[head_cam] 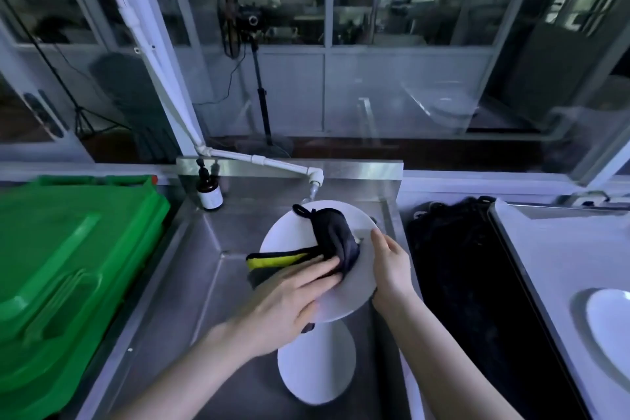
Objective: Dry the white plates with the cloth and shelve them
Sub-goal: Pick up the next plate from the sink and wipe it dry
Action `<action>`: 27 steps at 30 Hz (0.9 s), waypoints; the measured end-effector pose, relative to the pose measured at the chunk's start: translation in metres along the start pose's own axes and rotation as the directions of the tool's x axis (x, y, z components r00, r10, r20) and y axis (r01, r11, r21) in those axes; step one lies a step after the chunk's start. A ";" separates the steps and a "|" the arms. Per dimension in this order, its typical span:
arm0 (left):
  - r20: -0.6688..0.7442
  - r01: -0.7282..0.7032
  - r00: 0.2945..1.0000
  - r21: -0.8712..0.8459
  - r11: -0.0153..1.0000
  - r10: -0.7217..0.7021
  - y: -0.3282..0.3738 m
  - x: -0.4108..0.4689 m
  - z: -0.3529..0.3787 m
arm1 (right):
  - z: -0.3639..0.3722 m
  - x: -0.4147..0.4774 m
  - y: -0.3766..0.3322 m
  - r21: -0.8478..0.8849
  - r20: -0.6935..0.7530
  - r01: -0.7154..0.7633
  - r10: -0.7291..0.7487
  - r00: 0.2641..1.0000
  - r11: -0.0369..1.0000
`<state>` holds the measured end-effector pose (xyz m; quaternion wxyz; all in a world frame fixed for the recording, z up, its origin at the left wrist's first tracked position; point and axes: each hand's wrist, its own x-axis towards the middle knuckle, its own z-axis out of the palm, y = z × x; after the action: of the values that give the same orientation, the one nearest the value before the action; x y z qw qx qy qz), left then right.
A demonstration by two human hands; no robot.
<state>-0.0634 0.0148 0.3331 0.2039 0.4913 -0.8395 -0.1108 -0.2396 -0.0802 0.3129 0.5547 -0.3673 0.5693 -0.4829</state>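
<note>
White held plate (344, 286) under one dark cloth (335, 239), over the steel sink (204, 266).
We count three white plates. The held plate is tilted above the basin, a second plate (317, 372) sits in the sink just below it and is partly hidden by it, and a third plate (610, 327) lies well apart on the pale tray (545, 249) at the right. The one cloth, dark with a yellow band, is draped across the held plate's face. Our left hand (289, 297) lies on it with fingers stretched nearly flat, pressing the cloth to the plate. Our right hand (392, 266) clasps the plate's right rim, thumb on its face. Beyond are one tap (315, 181), one brown bottle (209, 194) at the sink's back-left corner, and one green bin (68, 266) left of the sink.
</note>
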 end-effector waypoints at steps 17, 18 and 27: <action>-0.096 0.140 0.986 0.043 0.989 -0.135 0.019 0.020 -0.005 | -0.004 -0.002 -0.028 0.020 -0.080 0.090 -0.088 0.993 0.996; -0.063 0.095 0.994 0.014 0.995 -0.094 0.032 0.022 0.001 | -0.001 -0.003 -0.026 0.002 -0.067 0.092 -0.092 0.993 0.996; -0.089 0.328 0.944 0.131 0.936 -0.318 -0.001 0.072 -0.001 | 0.000 -0.020 -0.014 0.120 -0.053 0.000 0.006 0.999 0.993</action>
<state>-0.0939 -0.0484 0.3505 0.1747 0.6394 -0.7459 -0.0655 -0.2388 -0.0650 0.3318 0.5612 -0.3193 0.5544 -0.5251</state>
